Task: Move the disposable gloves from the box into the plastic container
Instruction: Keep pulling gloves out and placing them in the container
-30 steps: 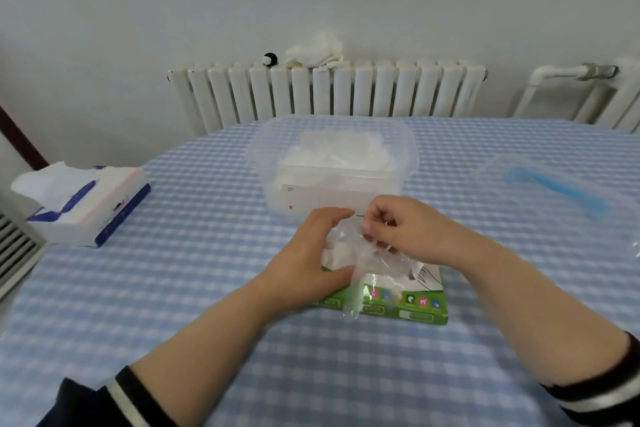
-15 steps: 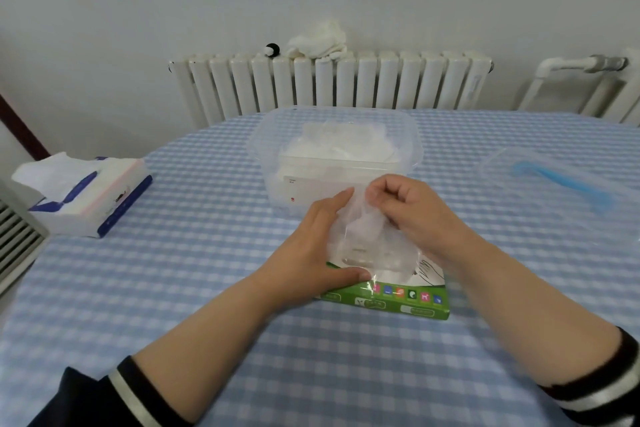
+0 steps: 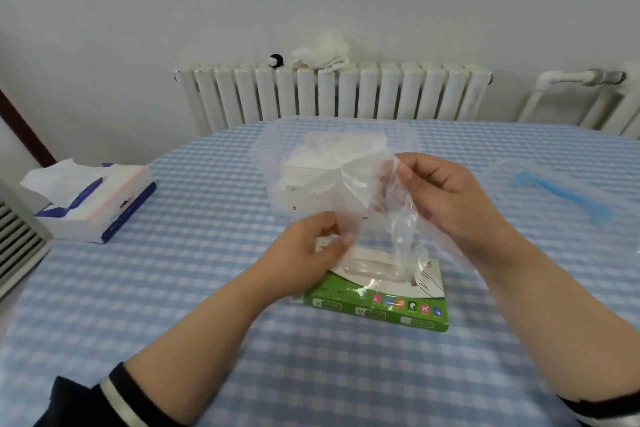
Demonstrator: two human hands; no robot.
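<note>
**Clear glove held above the green box, both hands on it**

Landmark: the flat green-and-white cardboard glove box (image 3: 377, 291), lying on the blue-and-white checked tablecloth (image 3: 207, 288) close to the person.

- Right hand (image 3: 446, 198): raised above and a little right of the box. Thumb and fingers pinch the upper edge of a thin, clear disposable plastic glove (image 3: 377, 198). The film hangs down from the pinch, crumpled, its lower end trailing to the box's top opening.
- Left hand (image 3: 304, 260): rests at the box's left end, over its top left corner. Fingers curled, thumb and fingertips gripping the lower left part of the same glove.
- Box opening: more clear film shows in the slot, under the hanging glove.
- Just behind the box: a clear plastic container (image 3: 332, 166) with rounded corners, lid off. Inside it, a heap of clear gloves (image 3: 332, 149) on top of something white; what the white thing is cannot be made out through the wall.
- Right of the box, well apart: a clear container lid with a blue strip (image 3: 561, 198), flat on the cloth.
- Left of the box, well apart: a white-and-navy tissue pack (image 3: 93, 204), a tissue sticking up from its top.
- Beyond the container, against the wall: a white ribbed radiator (image 3: 332, 94), a bunched white cloth (image 3: 320, 50) on top of it.
</note>
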